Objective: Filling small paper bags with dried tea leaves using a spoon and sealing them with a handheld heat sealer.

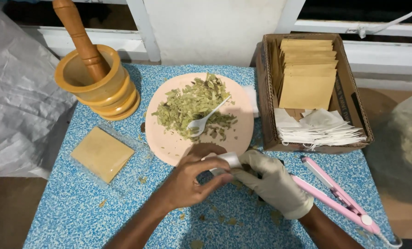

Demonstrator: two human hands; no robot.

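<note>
At the far left of the blue speckled table [77,203] stands one wooden mortar [97,83] with one pestle [79,34] leaning in it, the pestle's top cut off by the frame edge. Below it lies one flat tan packet [102,153] inside a clear tray. At centre, one pink plate [169,143] carries a heap of dried green leaves [192,106] and one white plastic spoon [206,119]. Just below the plate's near rim, my bare left hand [187,177] pinches one small white sachet [226,161], thumb and forefinger closed on it; the sachet sits between both hands. My right hand [273,182], in a pale glove, grips the sachet's other side, fingers curled shut around it. Most of the sachet is hidden by my fingers, so I cannot tell its contents. To the right, one pink heat-sealing clamp [335,196] lies on the table. Behind it, one cardboard box [270,92] holds a stack of tan envelopes [307,74] and a fanned pile of white sachets [319,129]; their numbers cannot be counted.
</note>
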